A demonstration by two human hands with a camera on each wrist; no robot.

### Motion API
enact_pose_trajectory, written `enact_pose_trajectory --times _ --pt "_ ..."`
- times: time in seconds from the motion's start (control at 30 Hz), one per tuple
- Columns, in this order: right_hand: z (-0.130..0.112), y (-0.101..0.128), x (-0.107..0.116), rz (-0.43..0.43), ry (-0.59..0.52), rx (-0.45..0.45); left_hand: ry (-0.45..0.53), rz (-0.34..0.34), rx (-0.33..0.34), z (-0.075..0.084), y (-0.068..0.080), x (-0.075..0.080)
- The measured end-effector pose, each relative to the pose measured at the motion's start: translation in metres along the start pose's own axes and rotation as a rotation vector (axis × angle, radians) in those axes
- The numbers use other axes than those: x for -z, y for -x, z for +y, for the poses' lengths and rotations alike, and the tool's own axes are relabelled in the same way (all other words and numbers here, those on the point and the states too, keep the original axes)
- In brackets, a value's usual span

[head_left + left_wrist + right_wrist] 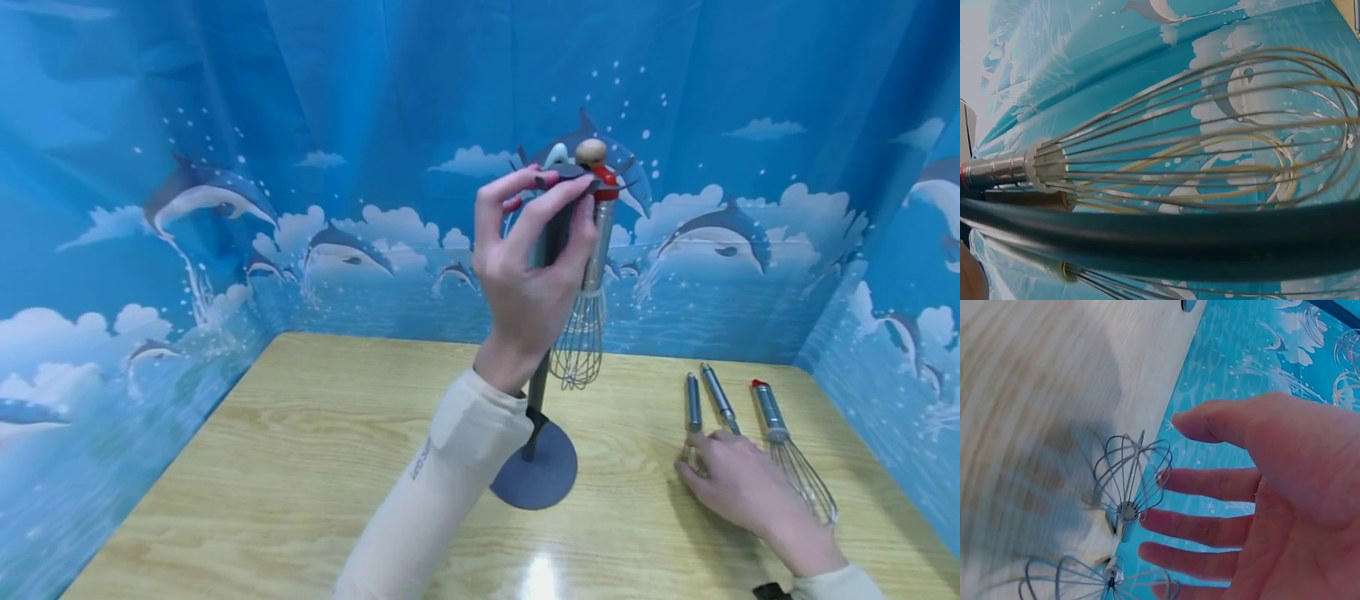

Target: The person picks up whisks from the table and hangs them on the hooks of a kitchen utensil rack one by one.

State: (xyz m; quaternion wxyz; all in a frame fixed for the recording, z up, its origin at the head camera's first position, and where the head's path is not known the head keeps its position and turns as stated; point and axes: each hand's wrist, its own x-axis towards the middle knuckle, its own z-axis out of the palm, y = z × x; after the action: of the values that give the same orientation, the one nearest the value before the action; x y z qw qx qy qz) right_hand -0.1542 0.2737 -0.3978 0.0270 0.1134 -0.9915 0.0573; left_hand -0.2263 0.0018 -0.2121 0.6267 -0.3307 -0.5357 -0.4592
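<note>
A dark grey hook stand (540,475) rises mid-table, topped by a wooden knob (590,152). A wire whisk (579,342) with a red end hangs from one of its hooks; it fills the left wrist view as the whisk (1197,156) beside the dark post (1179,237). My left hand (551,208) grips the top of the post, fingers by the hooks. Three whisks lie at the right: one (692,406), a second (720,398) and a red-tipped third (795,462). My right hand (731,483) rests flat over the first two, fingers straight; the right hand (1272,506) hovers by whisk heads (1132,478).
The wooden table (315,450) is walled on three sides by a blue dolphin-print backdrop (225,208). The stand's round base sits near the table's middle, with the lying whisks close to the right wall.
</note>
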Motion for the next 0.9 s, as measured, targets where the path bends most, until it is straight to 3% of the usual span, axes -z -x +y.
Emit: enact_pose_trajectory --times 0.27,0.33,0.47,0.6,0.9 --pt "-0.013 -0.001 -0.006 0.028 -0.061 0.016 0.095 0.108 -0.024 -0.006 0.0 0.004" --pt "-0.014 -0.002 -0.007 0.041 -0.073 0.024 0.122 0.128 0.003 -0.007 0.0 0.005" --pt "-0.016 -0.005 -0.007 0.057 -0.098 0.019 0.218 0.15 0.131 -0.01 0.001 0.005" --pt "-0.018 -0.011 -0.007 0.034 -0.132 -0.043 0.253 0.111 0.217 -0.013 0.003 0.007" --pt "-0.02 -0.024 -0.007 -0.031 -0.151 -0.114 0.244 -0.022 0.168 -0.017 -0.003 0.009"
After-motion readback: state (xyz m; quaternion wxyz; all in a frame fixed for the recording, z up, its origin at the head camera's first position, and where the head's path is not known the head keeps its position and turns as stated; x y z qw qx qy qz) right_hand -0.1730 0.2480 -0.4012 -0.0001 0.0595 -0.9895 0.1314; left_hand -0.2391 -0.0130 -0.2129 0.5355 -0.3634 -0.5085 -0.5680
